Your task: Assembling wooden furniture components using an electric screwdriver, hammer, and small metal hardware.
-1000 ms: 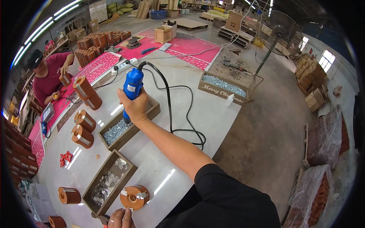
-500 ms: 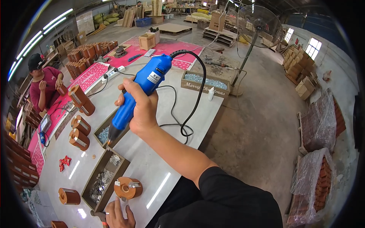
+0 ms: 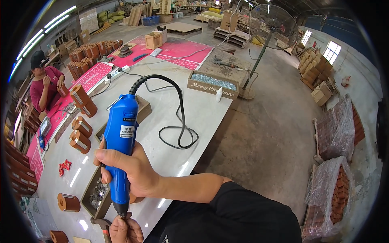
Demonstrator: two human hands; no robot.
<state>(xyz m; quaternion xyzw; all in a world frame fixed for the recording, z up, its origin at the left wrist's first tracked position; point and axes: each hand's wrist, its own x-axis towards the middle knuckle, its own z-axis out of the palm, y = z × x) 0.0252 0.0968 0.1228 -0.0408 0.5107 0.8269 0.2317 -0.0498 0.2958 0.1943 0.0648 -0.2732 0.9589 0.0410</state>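
Item in hand: one blue corded electric screwdriver (image 3: 120,141), held upright in your right hand (image 3: 135,172), bit end down; your right grip is wrapped fully round its barrel, thumb across the front. Its black cord (image 3: 178,121) loops over the white bench (image 3: 194,113) and runs back toward the far end. Your left hand (image 3: 125,231) sits at the lower edge directly under the bit, fingers pinched narrow on something small at the tip; what it is cannot be told, though a screw or the bit itself seems likely. A brown round wooden piece (image 3: 135,198) shows just behind your right hand, mostly hidden. Beside it to your left: a wooden tray of small metal parts (image 3: 97,194), a hammer head (image 3: 102,224) at the lower edge, and a brown cylinder (image 3: 68,202) lying on its side. Further along the bench: more brown cylinders (image 3: 81,133), a small red scrap (image 3: 63,165), and a long box of silvery parts (image 3: 213,83) with a small white bottle (image 3: 219,94) against it. A person in a red top (image 3: 44,87) works at the far left. Step judged: seating a fastener on the driver tip, not yet driving. Next move calls for a plumb tool, the tip steadied on the wooden piece, and your left fingers withdrawn before the trigger.
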